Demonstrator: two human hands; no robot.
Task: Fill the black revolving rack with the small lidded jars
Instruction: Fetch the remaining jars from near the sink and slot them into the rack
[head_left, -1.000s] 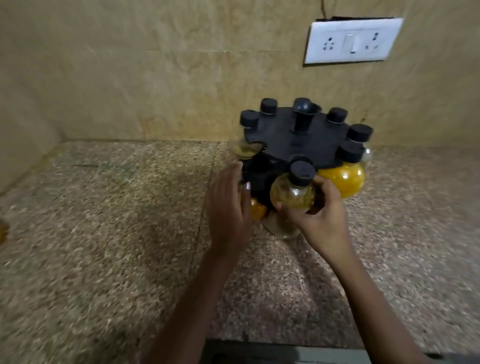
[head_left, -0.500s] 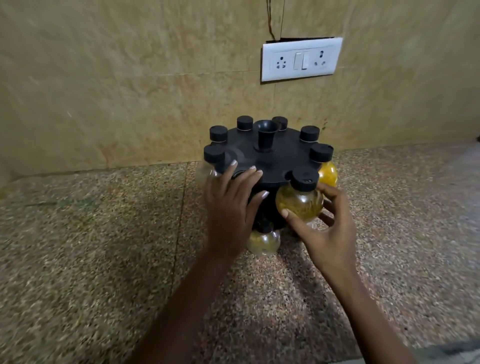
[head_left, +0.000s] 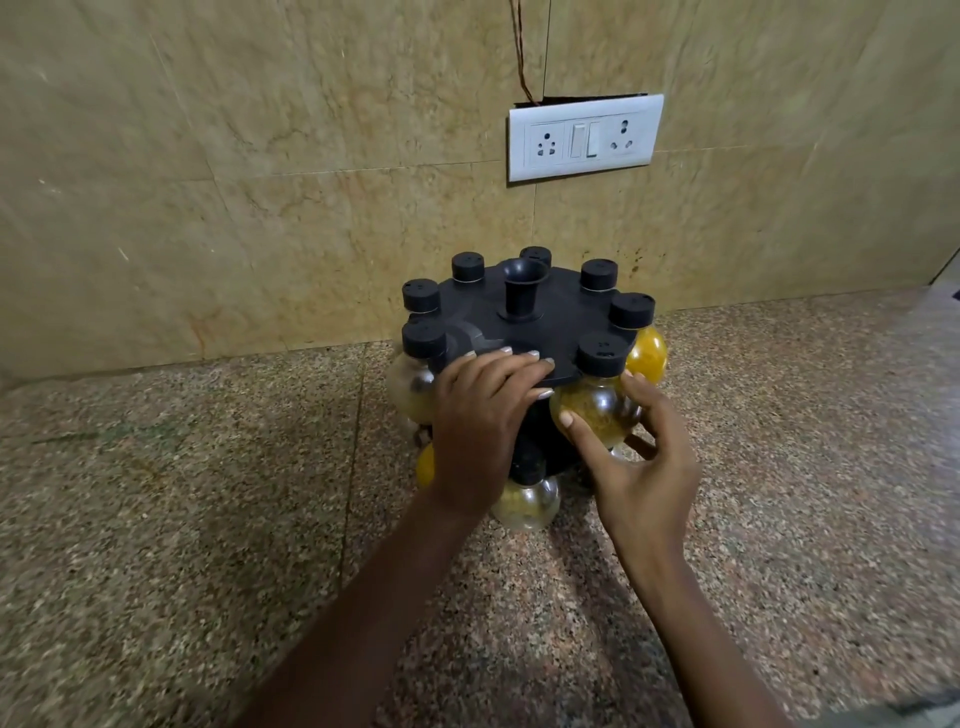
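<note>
While left hand (head_left: 480, 415) steadies rack (head_left: 524, 332), right hand (head_left: 641, 467) cups jar (head_left: 595, 410).

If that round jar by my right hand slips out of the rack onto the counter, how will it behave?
The jar has a round, ball-shaped body, so it would probably roll rather than stand. Its clear, shiny wall looks smooth and may be slippery. It seems partly filled with yellowish powder, so probably light. The right hand cups it loosely.
</note>
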